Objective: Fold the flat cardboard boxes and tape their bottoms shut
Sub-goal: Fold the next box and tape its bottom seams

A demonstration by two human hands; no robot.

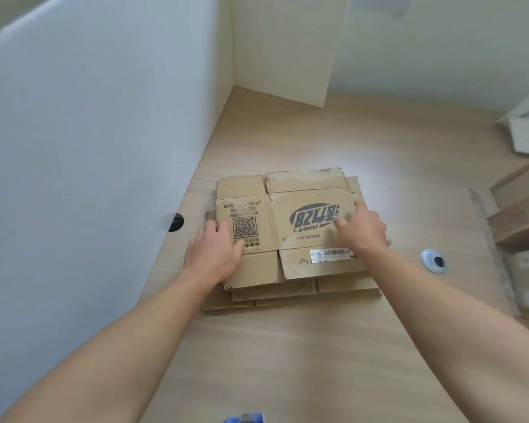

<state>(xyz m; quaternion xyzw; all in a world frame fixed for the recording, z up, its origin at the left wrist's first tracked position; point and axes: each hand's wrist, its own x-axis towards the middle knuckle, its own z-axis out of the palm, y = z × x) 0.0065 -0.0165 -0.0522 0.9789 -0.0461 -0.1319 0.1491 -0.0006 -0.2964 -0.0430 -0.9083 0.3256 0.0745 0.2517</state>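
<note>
The lower flat boxes [287,297] are mostly covered by the top flat box [287,209], whose small print is too blurred to read, and a blue object [246,418] is cut off at the bottom. The stack lies by the left edge of the desk [318,346]. The left hand [214,254] rests at the top box's left edge, fingers nearly straight and thumb on top, while the right hand [361,227] lies on its right part, fingers straight and spread, gripping nothing.

I'm seeing a wooden table [318,346] sitting against a white partition [89,148], a metal grommet [433,261] sitting flush rightward.
</note>
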